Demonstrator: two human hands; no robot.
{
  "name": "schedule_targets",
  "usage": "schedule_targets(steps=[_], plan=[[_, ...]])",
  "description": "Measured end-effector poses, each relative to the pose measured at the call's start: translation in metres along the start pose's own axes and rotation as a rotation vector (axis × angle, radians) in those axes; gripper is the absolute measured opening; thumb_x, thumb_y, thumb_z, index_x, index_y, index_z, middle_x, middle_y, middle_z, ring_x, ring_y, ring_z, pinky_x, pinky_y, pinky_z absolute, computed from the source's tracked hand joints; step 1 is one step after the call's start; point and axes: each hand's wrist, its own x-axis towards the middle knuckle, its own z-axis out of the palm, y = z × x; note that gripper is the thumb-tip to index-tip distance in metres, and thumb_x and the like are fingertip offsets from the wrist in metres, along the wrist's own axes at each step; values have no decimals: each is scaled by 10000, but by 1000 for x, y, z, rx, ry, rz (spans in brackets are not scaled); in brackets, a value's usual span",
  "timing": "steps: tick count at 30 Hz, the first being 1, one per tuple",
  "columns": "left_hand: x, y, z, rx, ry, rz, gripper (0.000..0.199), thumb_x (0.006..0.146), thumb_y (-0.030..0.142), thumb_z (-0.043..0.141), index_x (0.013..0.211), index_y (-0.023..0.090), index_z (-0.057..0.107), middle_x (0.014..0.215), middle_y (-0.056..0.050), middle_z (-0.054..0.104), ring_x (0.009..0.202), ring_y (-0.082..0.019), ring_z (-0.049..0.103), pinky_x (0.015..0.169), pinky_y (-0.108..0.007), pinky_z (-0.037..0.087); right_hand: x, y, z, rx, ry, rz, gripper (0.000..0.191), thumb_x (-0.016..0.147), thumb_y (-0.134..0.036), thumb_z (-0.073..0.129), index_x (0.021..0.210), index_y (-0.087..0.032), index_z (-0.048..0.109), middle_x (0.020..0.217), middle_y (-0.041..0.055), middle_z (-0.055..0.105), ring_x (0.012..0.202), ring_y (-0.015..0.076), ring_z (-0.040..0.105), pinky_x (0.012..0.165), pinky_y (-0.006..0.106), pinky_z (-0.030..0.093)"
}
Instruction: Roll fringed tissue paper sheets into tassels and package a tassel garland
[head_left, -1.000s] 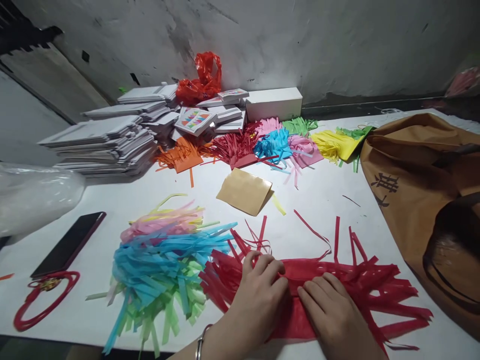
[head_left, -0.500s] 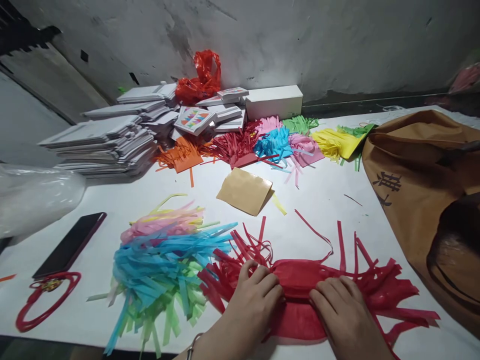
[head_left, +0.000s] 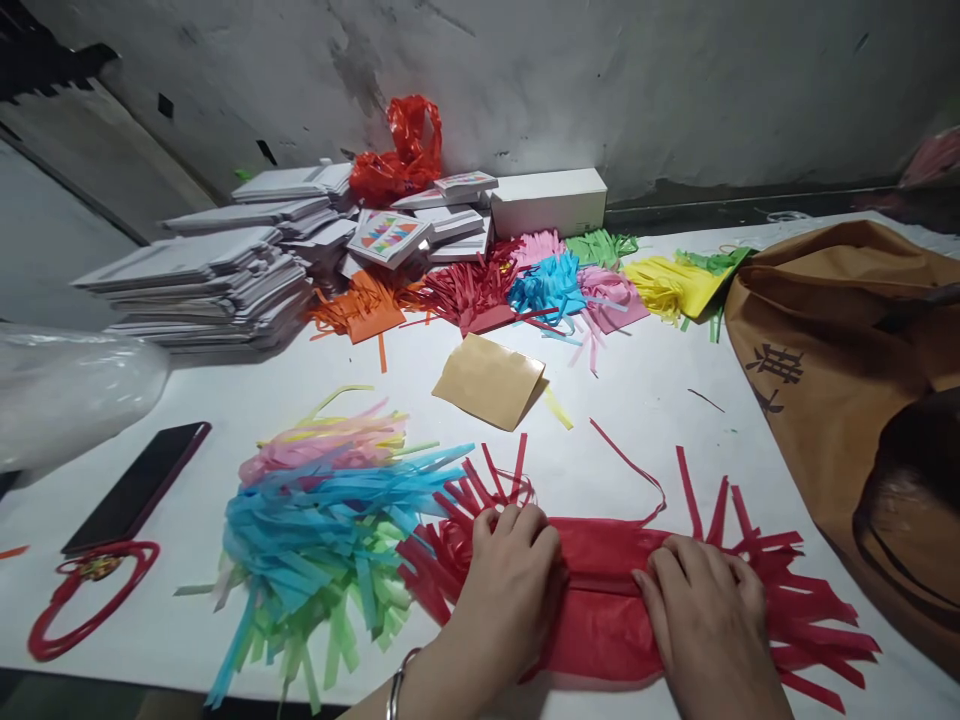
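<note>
Red fringed tissue paper (head_left: pixel 604 625) lies in front of me, its uncut middle creased crosswise and its cut strips fanning out on both sides. My left hand (head_left: pixel 510 580), with a bracelet on the wrist, has its fingers curled onto the left end of the middle band. On the right end, my right hand (head_left: pixel 705 610) grips the same paper with bent fingers; its fingertips are partly hidden. Left of the red paper is a heap of blue fringed tissue paper (head_left: pixel 300 530), with pink, yellow and green strips around it.
A folded brown paper piece (head_left: pixel 491 380) lies ahead. Colored tassels (head_left: pixel 544 290), stacked flat white packets (head_left: pixel 202 275), a white box (head_left: pixel 551 203) and a red plastic bag (head_left: pixel 397 160) line the back. A phone (head_left: pixel 139 485) with red cord lies left; a brown bag (head_left: pixel 817 330) stands right.
My right hand has shifted slightly right along the red paper, and the right-hand strips are spread out more. The left hand has moved up a little, closer to the upper edge.
</note>
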Motion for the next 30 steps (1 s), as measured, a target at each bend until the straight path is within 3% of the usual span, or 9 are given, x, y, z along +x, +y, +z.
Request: schedule_targets(steps=[3,6,9,13,21,26,30], plan=[[0,-3,2,-1,14,124,109,867,89,610,866,196,631,979,-54,649,909,-233,533,929,-489,337,0,-11,3,138,119,-133,255,1018,-140,418,1026,-173,672,1014,103,689,984,276,609,994,527,356],[1,-5,-1,8,-20,222,77,863,122,640,856,199,645,924,-36,654,880,-222,525,934,-477,320,1,-24,11,315,148,-280,375,1035,-103,315,1005,-158,685,902,71,690,890,217,595,999,437,369],[2,-8,-5,36,-40,309,49,842,159,668,833,207,658,895,-19,655,873,-223,519,993,-510,272,4,-30,17,317,145,-276,410,1038,-91,285,933,-152,676,827,59,668,817,202,568,982,412,356],[3,-12,-3,81,30,407,46,845,164,665,822,202,654,880,-10,659,892,-223,525,1074,-538,198,9,-30,18,349,113,-226,378,1057,-146,308,909,-185,654,838,43,649,812,207,548,952,405,339],[0,-16,6,-128,96,339,76,868,130,617,845,199,640,912,-19,691,860,-204,551,949,-444,329,10,-29,16,441,35,-264,416,1040,-89,267,916,-187,652,825,31,612,806,195,517,953,387,332],[-4,-16,9,-198,102,216,118,914,138,626,818,204,642,881,-4,684,867,-196,552,951,-434,325,-2,-3,15,475,84,-256,360,1035,-121,333,931,-176,673,845,42,639,840,201,523,960,399,358],[-5,-17,12,-223,125,176,115,903,176,665,794,207,643,878,1,686,866,-203,555,927,-443,323,-15,21,16,439,114,-240,289,984,-74,415,1014,-181,682,983,62,681,1006,234,566,1075,460,337]])
